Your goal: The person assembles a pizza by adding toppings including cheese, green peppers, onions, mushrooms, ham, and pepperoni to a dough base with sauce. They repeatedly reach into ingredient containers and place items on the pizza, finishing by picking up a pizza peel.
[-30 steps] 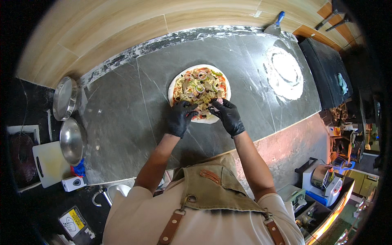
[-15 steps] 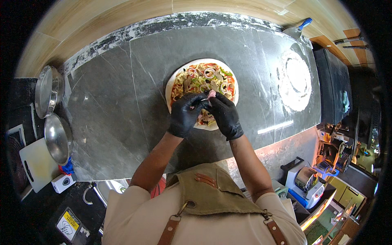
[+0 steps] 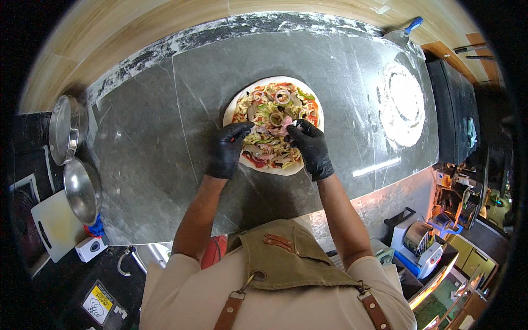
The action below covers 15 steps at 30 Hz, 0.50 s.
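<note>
from where i stand, the round pizza (image 3: 268,129) lies flat in the middle of the desk (image 3: 143,132), its pale, smooth dough rim surrounding a rough, moist jumble of onion rings, green pepper strips and shredded topping. the right hand (image 3: 313,151), in thin black glove material, is over the right side; its grip pinches a soft, ragged pink piece (image 3: 287,123) between the fingertips. the left hand (image 3: 223,154), gloved alike, is at the left edge, fingers angled inward over the rim; i can't tell whether its grip is pressed together or spread.

the desk is dark grey stone with fine pale veins. bare stone stretches broadly left of the pizza, and a narrower stretch leads right to a powdery white flour patch (image 3: 402,104). a blue-handled scraper (image 3: 406,32) rests by the far right edge; a round sieve (image 3: 65,129) and shiny metal bowl (image 3: 82,191) stand along the left edge.
</note>
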Each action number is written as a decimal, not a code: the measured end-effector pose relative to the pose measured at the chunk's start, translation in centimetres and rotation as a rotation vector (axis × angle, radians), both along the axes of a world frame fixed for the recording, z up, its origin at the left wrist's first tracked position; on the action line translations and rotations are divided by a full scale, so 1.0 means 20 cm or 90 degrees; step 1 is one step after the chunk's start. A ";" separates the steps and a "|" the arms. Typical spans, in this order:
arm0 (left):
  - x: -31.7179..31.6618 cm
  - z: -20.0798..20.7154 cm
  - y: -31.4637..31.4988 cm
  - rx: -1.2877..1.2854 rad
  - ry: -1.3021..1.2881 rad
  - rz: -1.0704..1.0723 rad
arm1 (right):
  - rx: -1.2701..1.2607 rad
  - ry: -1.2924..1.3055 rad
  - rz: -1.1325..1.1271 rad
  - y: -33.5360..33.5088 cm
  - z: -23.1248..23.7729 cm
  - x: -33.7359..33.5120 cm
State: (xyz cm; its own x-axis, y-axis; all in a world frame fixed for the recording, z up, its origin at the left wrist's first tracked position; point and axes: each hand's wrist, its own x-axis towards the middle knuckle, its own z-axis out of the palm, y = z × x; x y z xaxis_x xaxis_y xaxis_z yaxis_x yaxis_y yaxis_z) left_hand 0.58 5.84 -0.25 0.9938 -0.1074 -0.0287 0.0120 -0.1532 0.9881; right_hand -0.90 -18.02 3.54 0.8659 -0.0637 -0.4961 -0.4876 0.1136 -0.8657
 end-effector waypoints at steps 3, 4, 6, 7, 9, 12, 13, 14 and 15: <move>0.01 0.03 0.04 0.174 -0.123 -0.037 | -0.033 -0.001 0.006 -0.02 0.00 0.01; 0.02 0.06 0.05 0.254 -0.161 -0.066 | -0.036 -0.002 0.005 -0.02 0.00 0.01; 0.03 0.12 0.05 0.378 -0.250 -0.075 | 0.007 0.004 -0.014 -0.02 0.00 0.01; 0.04 0.15 0.03 0.441 -0.286 -0.083 | 0.038 0.000 -0.016 -0.02 0.01 0.01; 0.07 0.21 -0.03 0.320 -0.284 -0.062 | 0.049 -0.001 0.002 -0.02 0.01 0.01; 0.09 0.26 -0.18 0.094 -0.123 -0.095 | 0.087 0.013 0.030 -0.01 0.03 0.01; 0.10 0.27 -0.21 0.008 -0.073 -0.121 | 0.100 0.021 0.038 -0.01 0.04 0.02; 0.12 0.27 -0.23 -0.010 -0.025 -0.132 | 0.119 0.029 0.019 -0.01 0.05 0.02; 0.15 0.26 -0.26 -0.032 -0.007 -0.151 | 0.136 0.036 -0.003 -0.01 0.05 0.02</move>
